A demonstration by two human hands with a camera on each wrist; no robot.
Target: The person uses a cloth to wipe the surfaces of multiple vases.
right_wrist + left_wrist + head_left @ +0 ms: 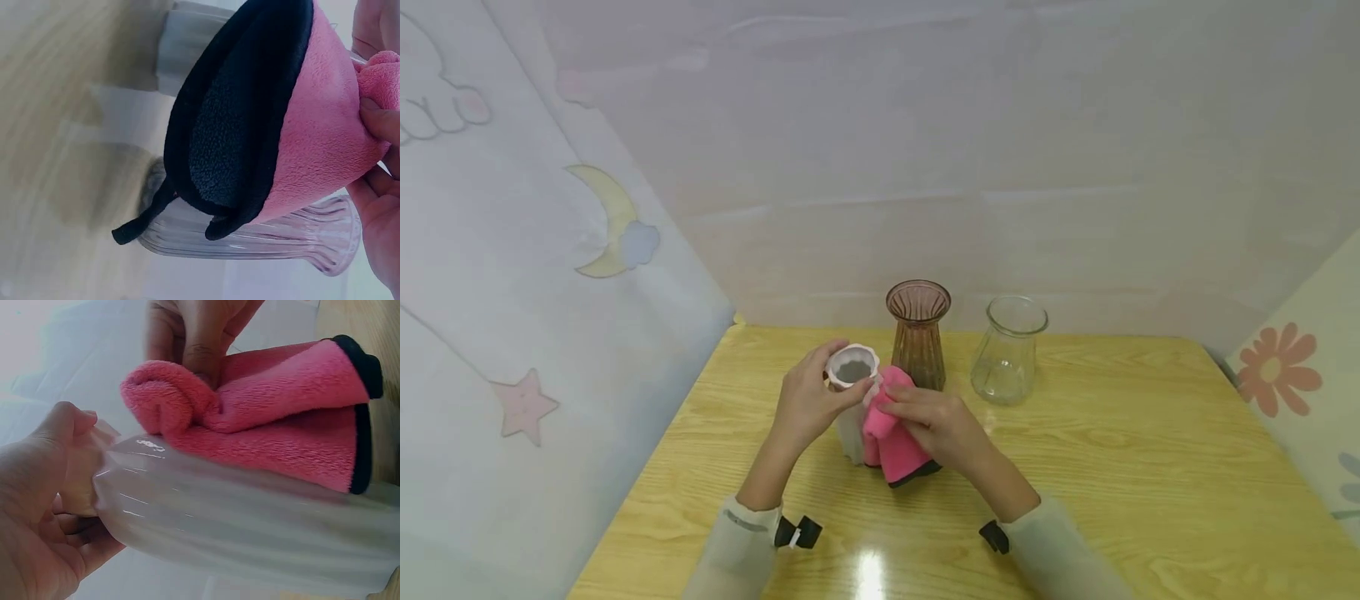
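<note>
A white fluted vase [206,506] stands on the table, its scalloped mouth facing up in the head view. My left hand [808,396] grips it around the neck just below the rim, thumb on the near side. In my right hand [943,425] a pink cloth [898,446] with black edging is bunched between thumb and fingers. The cloth [287,425] lies against the vase's upper side in the left wrist view. From the right wrist, the cloth's dark underside [219,144] and a black loop [147,215] show. Part of the vase is hidden behind the cloth.
Just behind the cloth stands a purple-brown ribbed glass vase [917,342]. To its right is a clear glass vase [1006,367] with a wide rim. The wooden table [1120,467] ends at a pale curtain [962,167] at the back.
</note>
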